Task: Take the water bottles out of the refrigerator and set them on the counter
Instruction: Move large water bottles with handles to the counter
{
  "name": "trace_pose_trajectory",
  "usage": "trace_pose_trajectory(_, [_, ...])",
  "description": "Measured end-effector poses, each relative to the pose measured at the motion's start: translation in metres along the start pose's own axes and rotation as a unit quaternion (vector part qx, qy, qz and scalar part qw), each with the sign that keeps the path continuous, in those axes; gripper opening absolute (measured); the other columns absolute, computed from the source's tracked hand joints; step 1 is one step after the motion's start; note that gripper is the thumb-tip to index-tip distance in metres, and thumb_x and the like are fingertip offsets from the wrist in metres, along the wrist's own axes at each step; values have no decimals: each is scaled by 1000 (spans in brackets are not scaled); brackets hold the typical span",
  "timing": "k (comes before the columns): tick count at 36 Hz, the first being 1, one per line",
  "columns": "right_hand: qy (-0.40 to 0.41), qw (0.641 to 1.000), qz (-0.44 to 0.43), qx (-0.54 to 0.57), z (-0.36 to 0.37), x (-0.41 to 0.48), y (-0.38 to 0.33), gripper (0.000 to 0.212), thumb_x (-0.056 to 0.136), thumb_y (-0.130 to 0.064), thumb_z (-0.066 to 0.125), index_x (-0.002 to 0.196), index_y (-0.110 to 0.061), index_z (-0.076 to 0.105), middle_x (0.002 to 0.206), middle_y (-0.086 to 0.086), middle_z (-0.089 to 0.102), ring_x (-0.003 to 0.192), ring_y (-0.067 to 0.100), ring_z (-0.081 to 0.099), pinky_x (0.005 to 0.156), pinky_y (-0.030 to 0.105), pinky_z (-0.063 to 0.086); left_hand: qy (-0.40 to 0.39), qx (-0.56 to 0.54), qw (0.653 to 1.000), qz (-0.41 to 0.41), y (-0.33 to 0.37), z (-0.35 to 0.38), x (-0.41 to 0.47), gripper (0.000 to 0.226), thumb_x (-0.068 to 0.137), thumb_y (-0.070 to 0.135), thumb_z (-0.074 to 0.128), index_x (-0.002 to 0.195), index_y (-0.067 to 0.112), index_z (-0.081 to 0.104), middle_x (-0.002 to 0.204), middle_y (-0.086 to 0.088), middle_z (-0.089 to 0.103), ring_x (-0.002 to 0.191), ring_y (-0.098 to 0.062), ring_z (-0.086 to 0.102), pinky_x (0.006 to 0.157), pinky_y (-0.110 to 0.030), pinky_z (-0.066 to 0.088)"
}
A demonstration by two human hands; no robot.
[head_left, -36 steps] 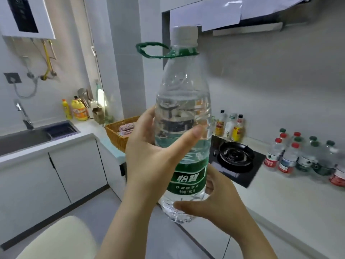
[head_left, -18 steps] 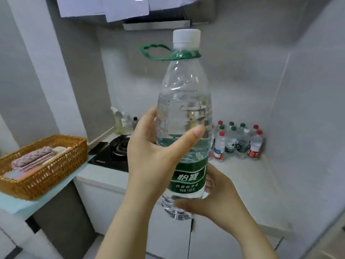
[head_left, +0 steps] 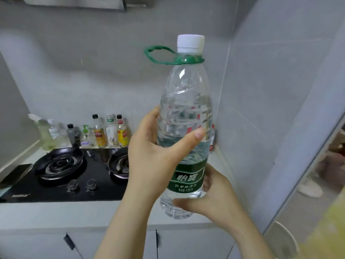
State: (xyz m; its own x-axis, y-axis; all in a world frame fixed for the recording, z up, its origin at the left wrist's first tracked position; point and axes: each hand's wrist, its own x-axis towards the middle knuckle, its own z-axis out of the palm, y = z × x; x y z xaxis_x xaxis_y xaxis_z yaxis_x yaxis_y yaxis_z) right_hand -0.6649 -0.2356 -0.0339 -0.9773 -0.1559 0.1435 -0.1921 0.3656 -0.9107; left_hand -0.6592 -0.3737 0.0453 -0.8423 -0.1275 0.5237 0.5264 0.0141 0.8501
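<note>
A large clear water bottle [head_left: 185,101] with a white cap, a green carry loop and a green label stands upright in the air above the white counter [head_left: 78,214]. My left hand [head_left: 156,161] grips its middle, thumb across the front. My right hand [head_left: 212,199] cups its base from the right, fingers curled round it. Behind the big bottle, in the counter's back right corner, only a sliver of a small bottle [head_left: 212,136] shows; the rest of that corner is hidden.
A black two-burner gas hob [head_left: 61,171] fills the counter's left part. Several condiment and cleaning bottles [head_left: 104,131] line the wall behind it. A tiled wall [head_left: 280,109] closes the right side. Cabinet doors [head_left: 112,243] lie below.
The view has swung right and closer to the counter: the sink and basket have left the view and the hob is now on the left. Both hands keep the same grip on the bottle.
</note>
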Motion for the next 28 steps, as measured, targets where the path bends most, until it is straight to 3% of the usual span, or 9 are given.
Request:
trace_pose_trajectory(7, [12,1000,6,-9,-41,48,27,70,52,-22,94,108,-41,57,101,-29,69,94,-8,66,79,17,54,-15,-12,1000,-5,-32,45,41,55,56,36,78,108,25,64,97,14,74,88,0,70,72,-16,55])
trace_pose_trajectory(13, [22,999,23,-12,-69,82,54,72,50,-23,94,108,-42,56,102,-29,69,96,-7,65,85,25,55,-24,-16,999,-17,-64,77,71,53,62,24,86,111,22,64,101,8,74,93,-8,71,76,-22,57])
trace_pose_trajectory(28, [50,995,87,2,-87,168,108,72,50,-25,92,111,-40,56,103,-24,70,94,-3,68,81,29,58,-73,-9,995,-70,-145,109,144,59,60,20,88,112,25,61,104,9,73,95,-7,70,82,-29,58])
